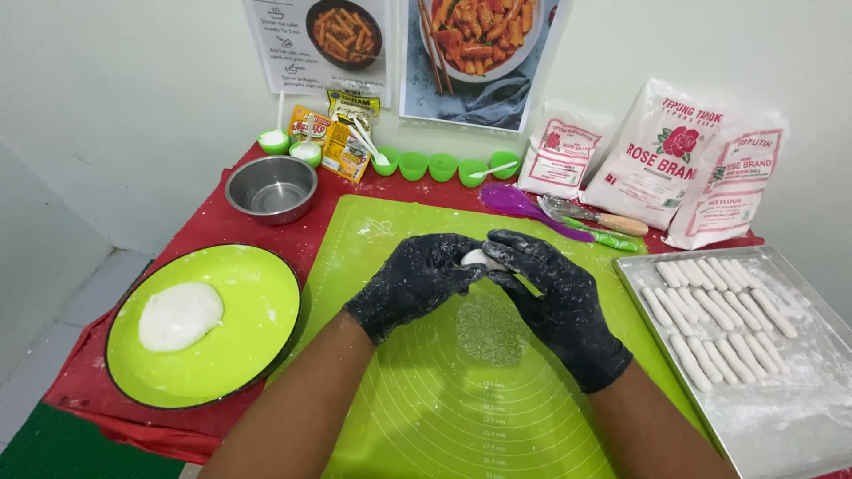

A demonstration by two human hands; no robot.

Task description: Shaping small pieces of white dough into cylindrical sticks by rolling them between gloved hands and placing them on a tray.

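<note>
I've got both gloved hands, left hand and right hand, pinched around a small dough piece above the green mat, rows of finished sticks on the right tray, a big lump waiting on the left plate.

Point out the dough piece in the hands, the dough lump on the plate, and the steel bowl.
dough piece [482, 259], head view, white top showing between the gloved fingers
dough lump [180, 315], head view, middle of the lump
steel bowl [271, 188], head view, inside bottom
</note>
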